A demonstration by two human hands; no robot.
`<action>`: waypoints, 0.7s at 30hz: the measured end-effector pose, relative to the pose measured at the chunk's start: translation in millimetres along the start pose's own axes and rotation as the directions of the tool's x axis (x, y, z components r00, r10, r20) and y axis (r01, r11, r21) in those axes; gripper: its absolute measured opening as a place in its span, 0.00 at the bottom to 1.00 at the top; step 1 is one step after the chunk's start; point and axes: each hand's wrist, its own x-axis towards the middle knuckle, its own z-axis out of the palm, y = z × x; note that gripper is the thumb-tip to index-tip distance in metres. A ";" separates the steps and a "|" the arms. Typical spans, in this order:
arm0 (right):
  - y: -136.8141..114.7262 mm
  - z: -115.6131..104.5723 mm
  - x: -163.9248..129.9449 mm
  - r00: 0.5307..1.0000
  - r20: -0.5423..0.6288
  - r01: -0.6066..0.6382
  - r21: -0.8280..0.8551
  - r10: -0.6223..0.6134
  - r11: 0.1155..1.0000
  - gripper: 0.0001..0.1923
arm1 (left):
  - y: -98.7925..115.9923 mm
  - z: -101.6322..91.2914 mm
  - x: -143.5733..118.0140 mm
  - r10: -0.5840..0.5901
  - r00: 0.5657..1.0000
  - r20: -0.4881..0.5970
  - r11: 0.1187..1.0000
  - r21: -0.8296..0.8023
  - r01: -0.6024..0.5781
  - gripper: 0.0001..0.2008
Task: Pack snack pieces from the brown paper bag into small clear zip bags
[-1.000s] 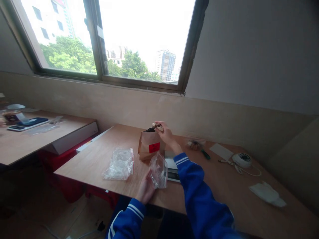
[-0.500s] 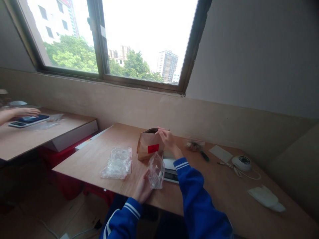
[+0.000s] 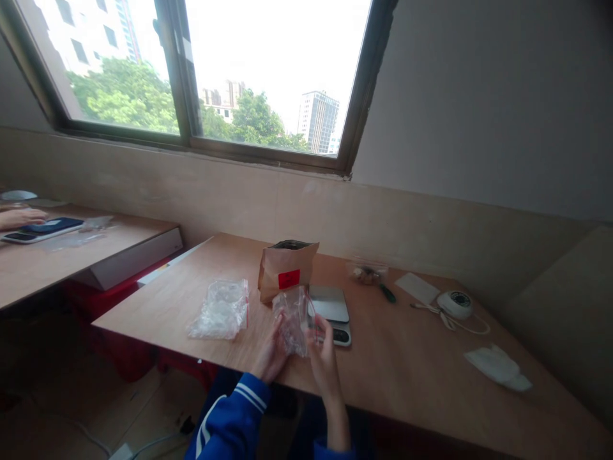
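Note:
A clear plastic zip bag (image 3: 293,319) is held upright over the table's front edge, between my two hands. My left hand (image 3: 272,351) grips its left side from below. My right hand (image 3: 324,354) pinches its right side with thumb and fingers. Right behind the bag stands an open brown paper bag (image 3: 272,268) with a red label. A small kitchen scale (image 3: 330,305) with a steel plate lies just beyond my right hand. To the left, a stack of clear zip bags (image 3: 221,310) lies flat on the wooden table (image 3: 397,358).
Towards the back right lie a filled clear bag (image 3: 366,275), a dark green-handled tool (image 3: 387,293), a white card (image 3: 417,287), a white dome camera (image 3: 454,305) with its cable, and a white crumpled item (image 3: 498,368). A co-worker's hand (image 3: 22,218) is over another scale at far left.
My right hand has come down from the paper bag's top edge to the right side of the clear zip bag. The paper bag and scale are less covered now. The view has shifted slightly.

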 end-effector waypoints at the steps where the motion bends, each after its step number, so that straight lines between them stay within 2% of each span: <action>1: 4.0 -0.2 -3.8 0.999 -0.042 -0.010 0.038 0.011 0.999 0.27 | -1.0 1.6 -0.3 0.051 0.998 -0.030 0.998 0.045 -0.050 0.23; 3: 6.7 -2.3 -4.4 0.989 -0.146 0.006 0.105 0.009 0.994 0.27 | -3.7 3.8 -0.9 0.166 0.983 -0.073 0.974 0.168 -0.152 0.21; 5: 6.0 -7.3 -1.0 0.981 -0.196 0.022 0.143 0.006 0.989 0.26 | -7.3 5.4 -1.9 0.266 0.961 -0.070 0.923 0.306 -0.234 0.21; 9: 4.3 -17.8 -1.4 0.983 -0.171 -0.040 0.183 0.071 0.982 0.27 | -14.8 15.8 -9.2 0.440 0.895 -0.076 0.814 0.455 -0.362 0.22; 11: 4.0 -19.4 -5.4 0.987 -0.100 -0.101 0.219 0.125 0.970 0.29 | -16.8 26.4 -16.2 0.501 0.862 -0.081 0.774 0.487 -0.404 0.25; 13: 3.6 -19.1 -8.7 0.987 -0.018 -0.150 0.247 0.159 0.957 0.31 | -16.3 37.1 -23.3 0.508 0.859 -0.070 0.758 0.509 -0.407 0.27; 16: 2.5 -20.5 -9.6 0.987 -0.008 -0.153 0.260 0.160 0.954 0.32 | -9.5 46.2 -29.4 0.473 0.880 -0.052 0.769 0.512 -0.383 0.25; 18: 1.9 -24.3 -8.8 0.989 -0.004 -0.146 0.239 0.151 0.960 0.31 | -1.6 46.4 -29.4 0.457 0.889 -0.034 0.776 0.504 -0.379 0.22; 21: 1.7 -31.4 -8.8 0.983 0.074 -0.177 0.204 0.165 0.963 0.34 | 12.6 43.6 -26.9 0.419 0.907 -0.042 0.773 0.541 -0.332 0.23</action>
